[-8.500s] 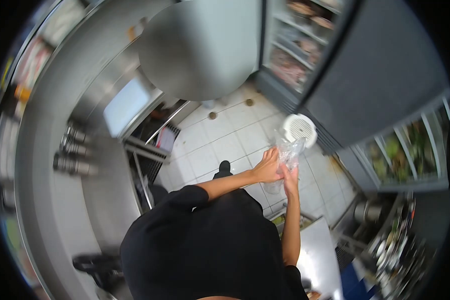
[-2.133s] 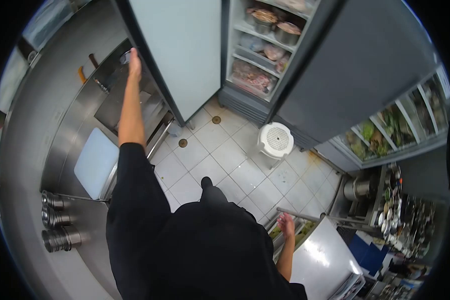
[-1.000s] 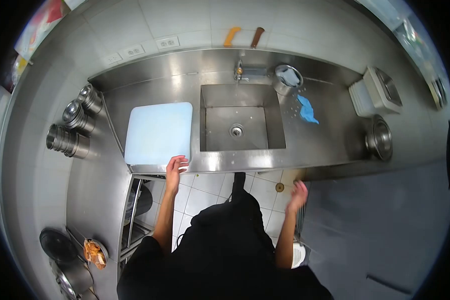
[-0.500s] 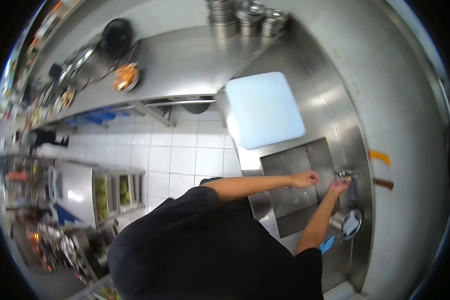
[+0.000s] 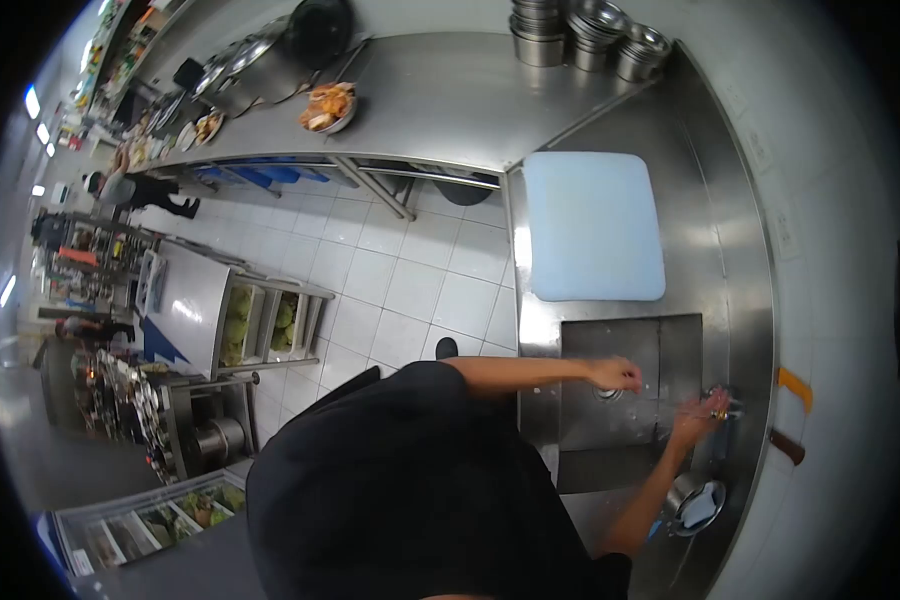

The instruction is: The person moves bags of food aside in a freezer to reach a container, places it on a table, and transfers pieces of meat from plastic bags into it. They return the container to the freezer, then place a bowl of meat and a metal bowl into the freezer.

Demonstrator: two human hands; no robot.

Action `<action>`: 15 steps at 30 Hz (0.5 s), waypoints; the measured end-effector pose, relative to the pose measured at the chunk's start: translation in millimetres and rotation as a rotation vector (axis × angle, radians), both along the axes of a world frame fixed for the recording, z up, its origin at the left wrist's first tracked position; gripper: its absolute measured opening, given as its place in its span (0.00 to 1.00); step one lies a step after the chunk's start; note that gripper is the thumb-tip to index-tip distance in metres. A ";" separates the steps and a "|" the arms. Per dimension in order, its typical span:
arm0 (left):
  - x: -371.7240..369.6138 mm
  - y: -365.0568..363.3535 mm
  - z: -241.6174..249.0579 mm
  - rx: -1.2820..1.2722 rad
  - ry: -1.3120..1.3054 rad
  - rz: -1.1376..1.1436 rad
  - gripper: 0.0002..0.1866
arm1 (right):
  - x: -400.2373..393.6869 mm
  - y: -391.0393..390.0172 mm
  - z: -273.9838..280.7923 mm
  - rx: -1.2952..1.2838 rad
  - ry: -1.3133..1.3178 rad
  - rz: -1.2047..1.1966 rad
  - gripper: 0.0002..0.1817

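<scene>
My left hand point(image 5: 615, 375) hangs over the sink basin point(image 5: 610, 470) with its fingers curled in, and nothing shows in it. Close to the tap point(image 5: 732, 408), at the wall side of the basin, is my right hand point(image 5: 703, 412). Its fingers look spread but are slightly blurred, and whether they touch the tap is unclear. Water drops show between the two hands. A metal pot point(image 5: 692, 503) with a pale cloth-like item stands on the counter beside my right forearm. Above the basin in the view lies a light blue cutting board point(image 5: 595, 226).
An orange-handled tool point(image 5: 796, 388) and a brown handle point(image 5: 786, 446) are by the wall. Stacked metal containers point(image 5: 538, 48) and a bowl of orange food point(image 5: 328, 107) stand on the far counter. Two people are far left, one near the counter point(image 5: 135, 190).
The view has shifted, so the sink and board appear lower and further right. My right hand's fingers look more spread beside the tap. My left hand remains curled over the basin.
</scene>
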State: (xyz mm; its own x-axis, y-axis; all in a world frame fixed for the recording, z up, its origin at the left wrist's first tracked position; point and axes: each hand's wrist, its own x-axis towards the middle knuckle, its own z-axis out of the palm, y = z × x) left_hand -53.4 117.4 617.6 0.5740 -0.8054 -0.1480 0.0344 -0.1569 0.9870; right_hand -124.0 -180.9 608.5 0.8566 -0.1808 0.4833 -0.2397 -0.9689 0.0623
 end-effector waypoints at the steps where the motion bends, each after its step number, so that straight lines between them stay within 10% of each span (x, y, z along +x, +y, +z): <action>1: 5.4 43.9 9.5 -0.032 0.006 0.112 0.15 | -1.5 -6.7 -2.0 -0.152 -0.012 -0.005 0.31; 4: 5.4 187.4 6.5 -0.103 -0.024 0.559 0.09 | -34.1 -56.9 -80.9 -0.164 0.278 -0.148 0.33; 7: -54.9 342.2 -1.2 0.257 -0.219 1.045 0.07 | -10.1 -35.3 -63.5 -0.194 1.095 -0.308 0.37; 8: -89.9 387.9 -0.6 0.404 -0.264 1.124 0.06 | -18.9 -63.1 -116.2 -0.105 0.678 -0.435 0.35; 9: -134.7 426.6 -9.6 0.632 -0.375 1.159 0.08 | -10.7 -53.2 -109.2 -0.075 0.798 -0.459 0.33; 14: -469.1 529.3 -159.9 1.200 0.345 1.064 0.14 | 27.4 55.8 -76.8 0.753 1.163 -0.643 0.26; 15: -524.9 512.9 -128.2 1.225 0.522 1.037 0.18 | 34.2 92.6 -69.7 0.840 1.171 -0.552 0.26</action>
